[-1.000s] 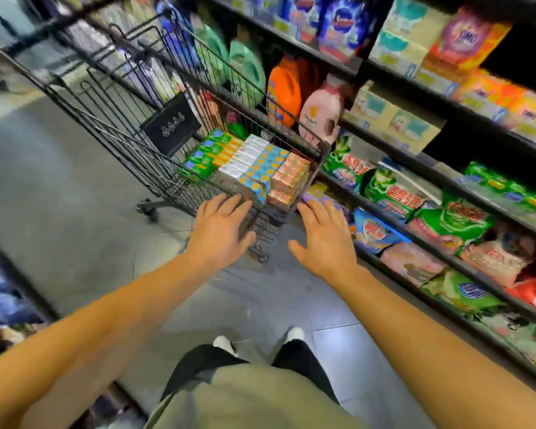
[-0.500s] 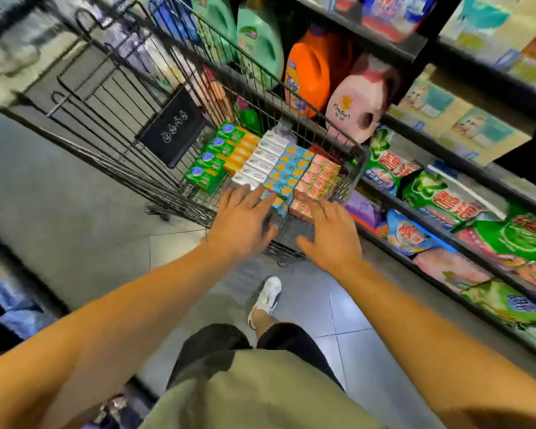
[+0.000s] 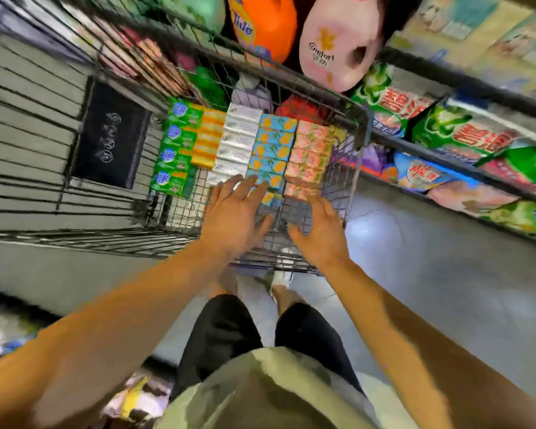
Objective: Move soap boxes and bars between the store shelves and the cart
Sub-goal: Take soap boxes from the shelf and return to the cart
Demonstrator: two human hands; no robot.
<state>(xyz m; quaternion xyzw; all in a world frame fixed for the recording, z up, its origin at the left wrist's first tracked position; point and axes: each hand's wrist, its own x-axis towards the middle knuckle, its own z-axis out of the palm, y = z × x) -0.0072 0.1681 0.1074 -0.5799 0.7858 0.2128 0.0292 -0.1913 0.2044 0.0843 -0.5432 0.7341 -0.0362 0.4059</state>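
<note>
The orange bottle (image 3: 262, 24) on the shelf says "Tide". The pink bottle (image 3: 338, 41) next to it says "Comfort". The green bags (image 3: 464, 131) have big red Chinese words, too blurry to read.

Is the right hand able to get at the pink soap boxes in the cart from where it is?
Probably yes. The right hand hovers open inside the cart, just short of the near end of the pink soap boxes, whose tops lie uncovered with nothing between.
</note>
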